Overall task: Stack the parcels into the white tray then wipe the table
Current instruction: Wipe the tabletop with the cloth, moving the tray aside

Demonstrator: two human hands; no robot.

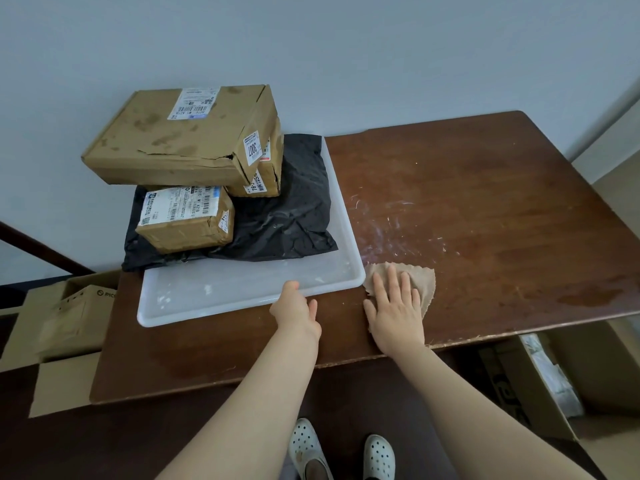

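left hand (296, 308) grasps tray (242, 299) rim | right hand (394, 308) flat, released, pressing cloth (424, 280) | parcels (187, 140) beyond left hand

Both forearms are bare, with no sleeves showing. The feet wear white perforated rubber clogs (341, 450). Nothing circles either wrist.

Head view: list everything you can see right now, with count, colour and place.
white tray: 1, white, left part of table
black bag parcel: 1, black, lying in the tray
cardboard parcels: 3, brown, stacked on the bag
cloth: 1, beige, on table under right hand
table: 1, dark brown, white smears near the tray
floor boxes: several, brown, on the floor at both sides of the table
shoes: 2, white, below
left hand: on tray's near rim
right hand: flat on cloth
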